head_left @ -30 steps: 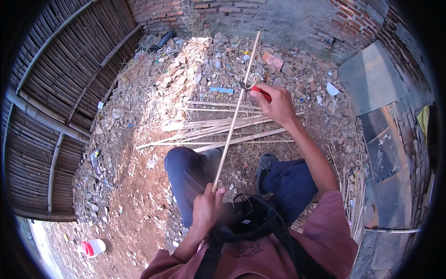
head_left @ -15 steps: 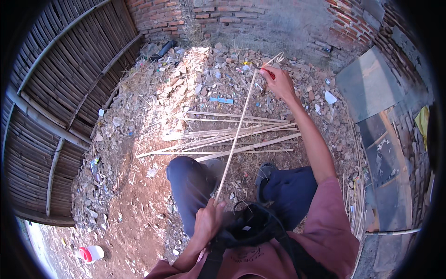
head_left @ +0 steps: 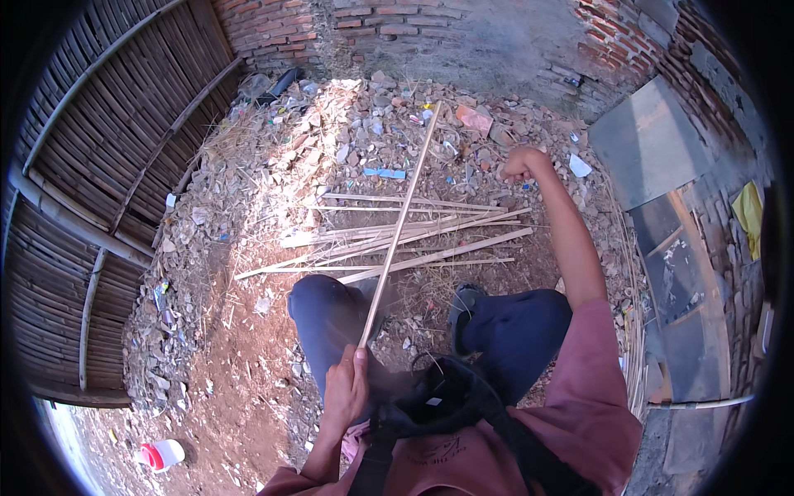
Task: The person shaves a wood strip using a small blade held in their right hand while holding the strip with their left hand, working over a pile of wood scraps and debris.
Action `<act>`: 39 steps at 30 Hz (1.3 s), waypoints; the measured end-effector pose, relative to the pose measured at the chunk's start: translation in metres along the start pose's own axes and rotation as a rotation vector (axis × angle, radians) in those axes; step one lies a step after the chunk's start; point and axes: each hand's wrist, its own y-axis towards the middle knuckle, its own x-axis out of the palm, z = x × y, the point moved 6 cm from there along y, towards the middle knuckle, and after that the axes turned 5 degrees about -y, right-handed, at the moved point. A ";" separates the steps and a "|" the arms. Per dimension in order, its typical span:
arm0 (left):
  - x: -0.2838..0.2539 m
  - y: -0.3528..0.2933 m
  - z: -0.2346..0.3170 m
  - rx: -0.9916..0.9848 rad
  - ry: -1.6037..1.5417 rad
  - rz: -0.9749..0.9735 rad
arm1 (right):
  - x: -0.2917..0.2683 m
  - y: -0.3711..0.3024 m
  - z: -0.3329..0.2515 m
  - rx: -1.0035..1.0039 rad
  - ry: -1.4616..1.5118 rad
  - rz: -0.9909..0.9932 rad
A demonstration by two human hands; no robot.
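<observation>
My left hand (head_left: 346,387) grips the near end of a long, thin bamboo strip (head_left: 402,221), thumb along its top. The strip slants up and away over the ground, its far end by the rubble. Off to the right of that far end, my right hand (head_left: 525,164) is closed like a fist, apart from the strip. Whatever its fingers hold, if anything, is hidden. Below the raised strip, several loose bamboo strips (head_left: 463,253) lie crossed on the ground in front of my knees.
Broken stone and brick rubble (head_left: 331,149) spreads toward the brick wall (head_left: 463,33). A woven bamboo panel (head_left: 99,124) stands left, grey sheets (head_left: 649,145) lean right. Near the lower left lies a white container with a red top (head_left: 162,454). Shavings litter the soil.
My right hand has come away from the strip's far end, moving right and nearer. The red-handled tool and curled shaving seen there no longer show. My left hand has shifted slightly left with the strip.
</observation>
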 end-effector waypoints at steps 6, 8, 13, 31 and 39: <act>0.005 0.009 0.013 0.066 -0.125 0.030 | 0.007 -0.053 -0.004 -0.170 0.318 0.256; 0.001 0.011 0.023 0.096 -0.168 0.060 | -0.001 -0.091 -0.036 -0.371 0.742 0.448; 0.002 0.022 0.038 0.092 -0.246 0.076 | 0.019 -0.179 -0.113 -0.669 1.193 0.336; 0.023 0.038 0.082 0.169 -0.403 -0.047 | 0.073 -0.248 -0.183 -1.017 1.364 0.233; 0.026 0.037 0.088 0.163 -0.386 -0.096 | 0.077 -0.243 -0.175 -0.877 1.297 0.264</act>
